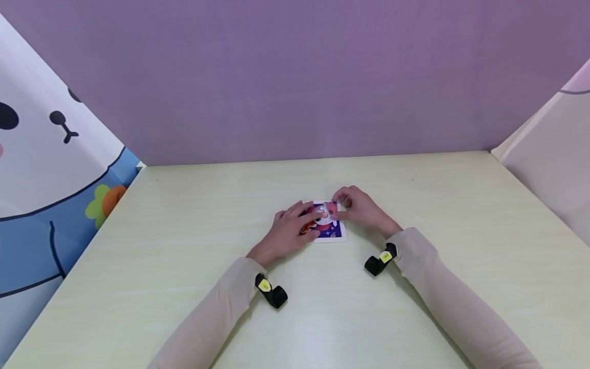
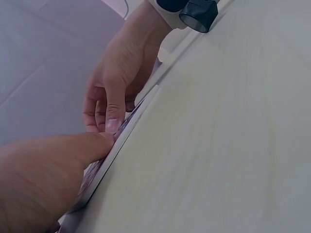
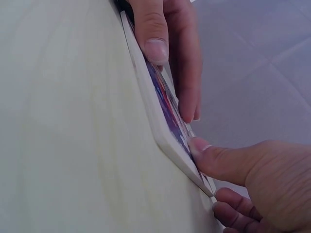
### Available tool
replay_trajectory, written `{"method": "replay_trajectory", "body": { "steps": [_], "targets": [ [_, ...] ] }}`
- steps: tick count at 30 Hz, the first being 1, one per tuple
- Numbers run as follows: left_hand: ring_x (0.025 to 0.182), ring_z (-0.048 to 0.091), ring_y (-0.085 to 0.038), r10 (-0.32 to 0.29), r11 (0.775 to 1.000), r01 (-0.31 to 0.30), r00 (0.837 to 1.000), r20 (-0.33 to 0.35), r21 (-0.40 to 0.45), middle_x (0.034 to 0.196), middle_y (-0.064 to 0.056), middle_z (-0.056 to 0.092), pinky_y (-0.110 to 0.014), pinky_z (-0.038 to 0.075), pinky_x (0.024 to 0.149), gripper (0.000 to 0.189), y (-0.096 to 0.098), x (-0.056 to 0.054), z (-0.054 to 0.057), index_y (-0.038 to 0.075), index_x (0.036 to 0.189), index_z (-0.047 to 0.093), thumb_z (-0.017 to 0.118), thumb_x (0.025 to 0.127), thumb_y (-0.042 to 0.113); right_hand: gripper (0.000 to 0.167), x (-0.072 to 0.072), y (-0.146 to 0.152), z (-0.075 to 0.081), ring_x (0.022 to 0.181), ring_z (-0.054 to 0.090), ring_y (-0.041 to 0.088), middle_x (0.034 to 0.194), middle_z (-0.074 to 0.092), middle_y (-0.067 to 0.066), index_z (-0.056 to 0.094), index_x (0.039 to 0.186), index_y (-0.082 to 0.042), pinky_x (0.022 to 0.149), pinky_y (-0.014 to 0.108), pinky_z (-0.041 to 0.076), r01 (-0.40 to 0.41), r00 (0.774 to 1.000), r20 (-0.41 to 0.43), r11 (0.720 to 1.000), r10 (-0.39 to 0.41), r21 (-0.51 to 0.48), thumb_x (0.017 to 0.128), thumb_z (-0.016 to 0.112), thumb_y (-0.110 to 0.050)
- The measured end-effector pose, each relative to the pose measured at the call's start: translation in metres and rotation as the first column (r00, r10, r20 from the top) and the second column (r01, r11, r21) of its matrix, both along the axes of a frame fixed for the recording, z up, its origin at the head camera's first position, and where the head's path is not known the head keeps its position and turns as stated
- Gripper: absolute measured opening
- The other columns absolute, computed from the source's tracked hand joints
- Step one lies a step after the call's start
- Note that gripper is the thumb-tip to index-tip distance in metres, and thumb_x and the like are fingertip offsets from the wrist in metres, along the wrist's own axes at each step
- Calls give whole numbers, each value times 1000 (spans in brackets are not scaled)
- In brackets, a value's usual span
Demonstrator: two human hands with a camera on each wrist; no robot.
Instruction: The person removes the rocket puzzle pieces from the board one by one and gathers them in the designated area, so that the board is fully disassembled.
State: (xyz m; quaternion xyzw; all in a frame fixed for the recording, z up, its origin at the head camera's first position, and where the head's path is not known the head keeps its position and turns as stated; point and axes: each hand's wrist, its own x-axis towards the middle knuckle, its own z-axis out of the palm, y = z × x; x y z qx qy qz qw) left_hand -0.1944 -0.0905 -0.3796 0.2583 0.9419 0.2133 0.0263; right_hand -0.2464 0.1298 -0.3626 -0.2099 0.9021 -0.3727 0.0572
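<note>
A small square picture board (image 1: pixel 333 233) with a white border and a purple, red and white print lies flat on the table. My left hand (image 1: pixel 291 228) rests over its left part, fingers stretched across the print. At the upper right edge, my right hand (image 1: pixel 361 209) has its fingers curled. In the right wrist view the right thumb (image 3: pixel 218 158) lies on the printed face, with the other fingers bent at the board's edge. The left thumb (image 3: pixel 156 48) presses nearer the opposite end. The hands cover much of the print.
The pale wooden table (image 1: pixel 184 230) spreads around the board. Behind it rises a purple panel (image 1: pixel 299 77). A cartoon-printed panel (image 1: pixel 55 169) stands at the left and a pale one (image 1: pixel 548 154) at the right. Black wrist cameras (image 1: pixel 276 296) sit on both sleeves.
</note>
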Motion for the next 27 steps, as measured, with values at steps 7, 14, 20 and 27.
{"method": "replay_trajectory", "body": {
  "steps": [7,14,20,27],
  "targets": [
    [145,21,-28,-36,999,36,999,-31,-7,155,-6,30,-54,21,111,46,2,3,0,27,143,44,49,99,34,32,-1,-1,0,93,51,28,102,55,15,60,106,-1,84,36,43,-8,1000,-15,1000,8,-24,79,76,-7],
    [145,21,-31,-33,998,30,999,-43,-57,155,-9,29,-56,22,111,43,7,6,0,28,144,43,43,101,31,31,0,0,-1,87,53,24,98,58,13,57,105,-2,79,31,43,-10,1000,14,999,10,-54,79,74,-4],
    [146,17,-30,-13,997,13,1000,-12,-75,157,-7,26,-53,20,113,43,9,7,1,30,145,41,40,102,31,31,0,-1,-1,82,52,21,94,57,10,55,105,-3,75,28,43,-16,999,33,997,19,-74,80,74,-2],
    [146,17,-31,-8,997,8,1000,-7,-73,157,-8,26,-54,20,113,43,9,8,3,30,145,41,40,102,31,31,0,-2,-1,82,51,21,94,57,11,55,106,-2,76,29,43,-14,999,45,996,18,-91,80,73,-2]
  ]
}}
